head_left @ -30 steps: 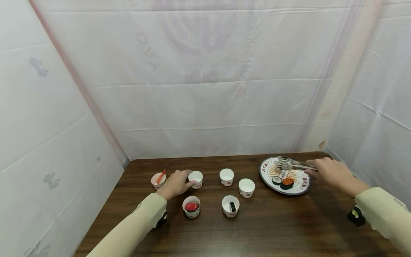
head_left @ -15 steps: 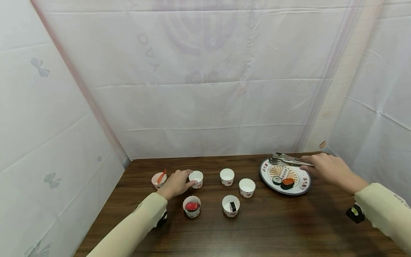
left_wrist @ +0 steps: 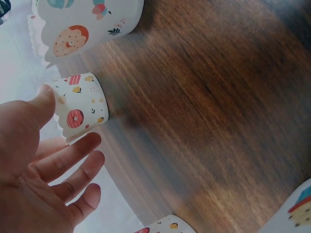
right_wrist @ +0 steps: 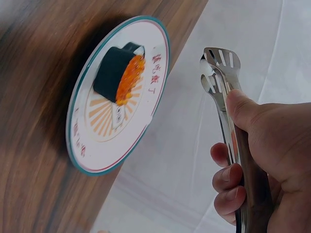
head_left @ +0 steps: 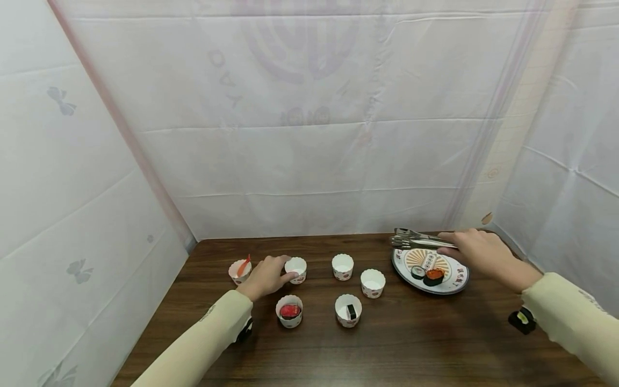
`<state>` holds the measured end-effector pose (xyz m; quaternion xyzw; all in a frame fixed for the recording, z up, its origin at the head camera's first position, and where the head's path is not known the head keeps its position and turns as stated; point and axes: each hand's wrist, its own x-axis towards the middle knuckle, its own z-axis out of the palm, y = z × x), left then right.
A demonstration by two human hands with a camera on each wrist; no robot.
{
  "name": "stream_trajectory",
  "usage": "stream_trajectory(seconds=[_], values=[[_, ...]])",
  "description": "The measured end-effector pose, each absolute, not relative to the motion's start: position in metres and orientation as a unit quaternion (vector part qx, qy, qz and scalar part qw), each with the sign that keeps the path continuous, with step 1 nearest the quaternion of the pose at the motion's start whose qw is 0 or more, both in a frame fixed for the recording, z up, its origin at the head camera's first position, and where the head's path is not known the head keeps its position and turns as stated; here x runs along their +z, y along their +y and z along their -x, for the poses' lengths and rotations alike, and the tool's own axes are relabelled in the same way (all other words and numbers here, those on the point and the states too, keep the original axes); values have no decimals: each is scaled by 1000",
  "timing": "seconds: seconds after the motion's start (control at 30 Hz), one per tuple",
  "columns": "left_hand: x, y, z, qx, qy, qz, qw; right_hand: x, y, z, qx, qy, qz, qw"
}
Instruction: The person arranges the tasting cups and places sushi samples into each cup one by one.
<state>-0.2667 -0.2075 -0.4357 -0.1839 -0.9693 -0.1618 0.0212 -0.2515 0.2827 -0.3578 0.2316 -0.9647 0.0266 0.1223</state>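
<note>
My left hand [head_left: 265, 275] steadies a white patterned paper cup [head_left: 296, 270], thumb and index finger at its sides and the other fingers loosely bent. The left wrist view shows this cup [left_wrist: 81, 108] with the thumb on its scalloped rim. In my right hand [head_left: 481, 253] are metal serving tongs [head_left: 418, 240], gripped along the arms. Their slotted heads [right_wrist: 221, 68] lie close together with no food between them. They are raised over the back rim of a round plate [head_left: 403, 267]. On that plate sit a roe-topped sushi [head_left: 433, 277] and a small sushi roll [head_left: 418, 272].
Two bare-bottomed paper cups, one at the back [head_left: 342, 267] and one nearer the plate [head_left: 372, 283], stand mid-table. Other cups hold an orange-red strip [head_left: 243, 266], a red-topped sushi [head_left: 290, 310] and a black-banded white piece [head_left: 351, 312]. White cloth [head_left: 309, 177] hangs behind the table.
My right hand has moved left and slightly back, carrying the tongs from above the plate's middle to its back left rim. My left hand stays at the same cup.
</note>
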Motion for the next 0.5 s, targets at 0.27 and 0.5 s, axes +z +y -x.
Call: stream_trajectory(seconds=[0.27, 0.5], values=[[-436, -207, 268, -154, -971, 182, 28, -353, 266, 250, 31, -961, -244, 127], [-438, -209, 269, -154, -971, 180, 28, -349, 251, 252, 41, -957, -258, 125]])
